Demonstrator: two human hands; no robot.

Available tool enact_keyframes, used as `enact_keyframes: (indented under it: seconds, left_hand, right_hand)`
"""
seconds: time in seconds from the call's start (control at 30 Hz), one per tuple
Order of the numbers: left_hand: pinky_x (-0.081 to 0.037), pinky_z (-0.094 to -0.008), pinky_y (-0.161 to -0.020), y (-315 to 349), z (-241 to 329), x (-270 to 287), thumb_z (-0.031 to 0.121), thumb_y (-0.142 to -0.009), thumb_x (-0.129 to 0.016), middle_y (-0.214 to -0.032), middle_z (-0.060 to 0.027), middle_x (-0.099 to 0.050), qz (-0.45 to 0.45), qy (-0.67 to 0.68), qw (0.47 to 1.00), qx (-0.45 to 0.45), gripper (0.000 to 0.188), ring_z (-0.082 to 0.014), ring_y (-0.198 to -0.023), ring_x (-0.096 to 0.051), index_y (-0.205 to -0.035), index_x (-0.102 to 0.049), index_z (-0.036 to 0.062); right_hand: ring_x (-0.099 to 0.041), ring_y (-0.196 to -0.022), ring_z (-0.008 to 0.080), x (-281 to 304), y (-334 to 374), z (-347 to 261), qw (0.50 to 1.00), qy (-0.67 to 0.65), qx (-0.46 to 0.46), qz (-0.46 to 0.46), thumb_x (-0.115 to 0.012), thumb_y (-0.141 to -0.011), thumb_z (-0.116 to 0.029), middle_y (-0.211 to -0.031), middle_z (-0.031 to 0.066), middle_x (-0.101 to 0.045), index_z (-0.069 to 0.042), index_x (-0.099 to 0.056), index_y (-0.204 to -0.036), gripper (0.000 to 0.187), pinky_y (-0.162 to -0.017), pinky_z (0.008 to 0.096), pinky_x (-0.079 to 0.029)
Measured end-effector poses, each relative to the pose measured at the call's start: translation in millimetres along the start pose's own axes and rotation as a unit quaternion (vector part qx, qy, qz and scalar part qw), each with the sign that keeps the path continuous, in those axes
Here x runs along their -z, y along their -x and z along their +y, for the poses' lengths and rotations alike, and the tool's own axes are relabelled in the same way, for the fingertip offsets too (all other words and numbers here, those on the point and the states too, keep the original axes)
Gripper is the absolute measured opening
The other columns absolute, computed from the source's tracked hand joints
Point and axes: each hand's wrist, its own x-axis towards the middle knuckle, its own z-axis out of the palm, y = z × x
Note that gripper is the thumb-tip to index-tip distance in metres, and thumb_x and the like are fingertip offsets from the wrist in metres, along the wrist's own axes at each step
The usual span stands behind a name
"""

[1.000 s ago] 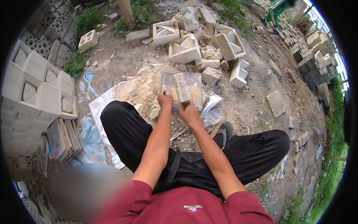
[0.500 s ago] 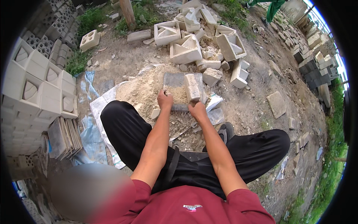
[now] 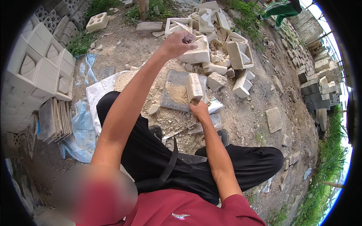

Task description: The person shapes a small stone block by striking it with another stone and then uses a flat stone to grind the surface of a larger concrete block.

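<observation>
My right hand [image 3: 199,110] is closed around the near end of a dusty, pale rectangular block [image 3: 194,86]. The block rests on the right part of a flat dark grey board [image 3: 171,98], beside a patch of sandy crumbs [image 3: 176,92]. My left hand [image 3: 180,44] is raised beyond the board, with its fingers loosely bent and apart and nothing visible in them. From this view it overlaps a pale hollow block [image 3: 198,55] at the edge of the rubble; whether it touches the block cannot be told.
Broken pale blocks [image 3: 217,81] are heaped ahead. Under and left of the board lie sandy rubble and a white sack [image 3: 98,92]. Stacked cream blocks [image 3: 32,81] and leaning thin boards [image 3: 56,118] stand at left. At far right, a person in green trousers [image 3: 279,11] is near more blocks.
My left hand has let go of the board's left side and swung up and forward toward the rubble. My right hand keeps its grip on the block; the board looks slightly turned.
</observation>
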Motion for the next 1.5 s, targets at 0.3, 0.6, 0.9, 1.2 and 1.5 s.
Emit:
enact_keyframes:
  seconds: [0.3, 0.6, 0.9, 1.2, 1.5]
  left_hand:
    - [-0.050, -0.0297, -0.071, 61, -4, 39, 0.016, -0.079, -0.074, -0.085, -0.0083, -0.067, 0.097, -0.072, 0.992, -0.020, 0.032, -0.0149, -0.075, -0.061, -0.106, -0.066, 0.0019]
    - [-0.049, -0.0351, -0.069, 66, 22, 50, 0.011, -0.077, -0.072, -0.083, -0.0112, -0.063, 0.116, -0.066, 0.986, -0.098, 0.026, -0.0252, -0.071, -0.061, -0.101, -0.065, 0.0013]
    - [-0.050, -0.0322, -0.065, 12, -10, 58, 0.013, -0.076, -0.075, -0.080, -0.0122, -0.063, 0.154, 0.063, 0.986, -0.023, 0.028, -0.0204, -0.070, -0.061, -0.098, -0.065, -0.0006]
    - [-0.049, -0.0283, -0.065, 0, 1, 39, 0.015, -0.076, -0.076, -0.081, -0.0080, -0.064, 0.149, 0.147, 0.978, -0.022, 0.029, -0.0145, -0.071, -0.060, -0.100, -0.067, 0.0026]
    - [-0.050, -0.0232, -0.069, 14, 11, 37, 0.016, -0.079, -0.076, -0.088, -0.0051, -0.067, 0.163, 0.268, 0.945, 0.092, 0.029, -0.0105, -0.076, -0.061, -0.103, -0.067, 0.0026]
  right_hand:
    - [-0.063, -0.089, 0.0457, -32, 17, -8, 0.996, -0.046, 0.052, 0.050, -0.067, -0.078, -0.035, -0.088, 0.0310, -0.064, 0.009, -0.058, -0.099, 0.049, -0.079, 0.0465, -0.049]
    - [-0.067, -0.086, 0.0385, 3, 18, -58, 0.989, -0.110, 0.019, 0.098, -0.068, -0.077, -0.029, -0.086, 0.0268, -0.067, 0.010, -0.060, -0.094, 0.043, -0.076, 0.0405, -0.051]
    - [-0.068, -0.085, 0.0367, -12, 8, -31, 0.999, -0.002, -0.047, 0.007, -0.069, -0.075, -0.024, -0.085, 0.0242, -0.068, 0.008, -0.060, -0.099, 0.041, -0.075, 0.0401, -0.052]
    - [-0.067, -0.076, 0.0367, -35, 20, -16, 0.986, -0.075, 0.005, 0.148, -0.068, -0.078, -0.024, -0.076, 0.0252, -0.065, 0.007, -0.062, -0.093, 0.036, -0.068, 0.0396, -0.051]
    - [-0.065, -0.065, 0.0290, -16, 16, -33, 0.975, -0.201, -0.064, 0.069, -0.072, -0.075, -0.025, -0.076, 0.0189, -0.066, 0.009, -0.057, -0.102, 0.046, -0.061, 0.0385, -0.050]
